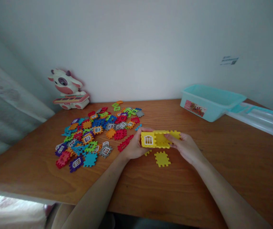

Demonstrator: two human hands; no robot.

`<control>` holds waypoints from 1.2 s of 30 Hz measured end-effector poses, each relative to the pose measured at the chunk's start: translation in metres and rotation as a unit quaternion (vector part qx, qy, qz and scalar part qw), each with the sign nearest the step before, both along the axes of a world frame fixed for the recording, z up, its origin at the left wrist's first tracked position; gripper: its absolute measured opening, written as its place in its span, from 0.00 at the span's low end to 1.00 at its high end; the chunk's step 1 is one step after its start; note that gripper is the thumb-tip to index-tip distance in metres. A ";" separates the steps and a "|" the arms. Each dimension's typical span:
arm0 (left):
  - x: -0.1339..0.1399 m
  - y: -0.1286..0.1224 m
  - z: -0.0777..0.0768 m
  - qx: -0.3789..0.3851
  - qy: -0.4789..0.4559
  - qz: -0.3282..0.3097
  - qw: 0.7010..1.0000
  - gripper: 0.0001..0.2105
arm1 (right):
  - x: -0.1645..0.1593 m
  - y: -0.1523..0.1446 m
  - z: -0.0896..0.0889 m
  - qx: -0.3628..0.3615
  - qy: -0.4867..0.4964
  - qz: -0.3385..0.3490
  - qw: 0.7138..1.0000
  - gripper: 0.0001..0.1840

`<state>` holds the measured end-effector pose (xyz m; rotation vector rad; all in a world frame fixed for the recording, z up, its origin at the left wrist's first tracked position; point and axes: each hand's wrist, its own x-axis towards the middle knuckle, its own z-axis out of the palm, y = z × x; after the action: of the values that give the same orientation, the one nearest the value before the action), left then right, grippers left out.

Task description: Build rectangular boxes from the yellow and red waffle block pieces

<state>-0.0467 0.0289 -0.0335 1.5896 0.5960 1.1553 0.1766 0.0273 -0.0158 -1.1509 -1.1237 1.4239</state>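
Between both hands is a yellow structure of interlocking building tiles (161, 138), held above the wooden table. It is long and box-like, its near side partly open, with a white arched window in the left tile. My left hand (136, 147) is closed around the left end, its fingers mostly hidden behind. My right hand (185, 147) grips the right end, the thumb pressed on the inner yellow surface. Below lies a loose square yellow tile (162, 159) flat on the table. Another yellow piece (148, 153) peeks out under the left hand.
A spread-out heap of multicoloured tiles (99, 122) covers the table's left-centre. A cow-shaped toy keyboard (70, 98) stands at the back left. At the back right sits a teal plastic bin (196, 98) beside its clear lid (258, 116). The table's front edge (155, 217) runs below my forearms.
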 end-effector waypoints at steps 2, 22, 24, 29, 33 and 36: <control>0.000 0.000 -0.001 -0.002 0.000 -0.003 1.000 0.28 | 0.002 0.001 0.000 0.012 -0.029 -0.007 0.999 0.18; 0.002 -0.004 0.005 -0.084 -0.040 0.009 0.996 0.30 | 0.001 -0.001 0.008 0.011 -0.040 -0.028 0.999 0.23; 0.003 -0.004 0.006 -0.088 -0.036 0.015 0.995 0.30 | 0.000 -0.001 0.006 0.022 -0.062 -0.036 0.997 0.22; 0.003 -0.006 0.010 -0.121 -0.012 0.036 0.992 0.31 | 0.002 0.001 0.005 -0.007 -0.021 -0.006 1.000 0.22; 0.004 -0.005 0.016 -0.180 -0.017 0.030 0.983 0.30 | 0.005 0.003 0.008 -0.028 0.007 -0.001 1.000 0.23; 0.004 -0.002 0.019 -0.201 -0.025 0.048 0.978 0.30 | 0.010 0.007 0.003 0.005 -0.025 -0.047 0.999 0.24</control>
<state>-0.0428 0.0264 -0.0146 1.1929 0.8232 1.0618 0.1862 0.0340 -0.0128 -1.2230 -1.0963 1.3235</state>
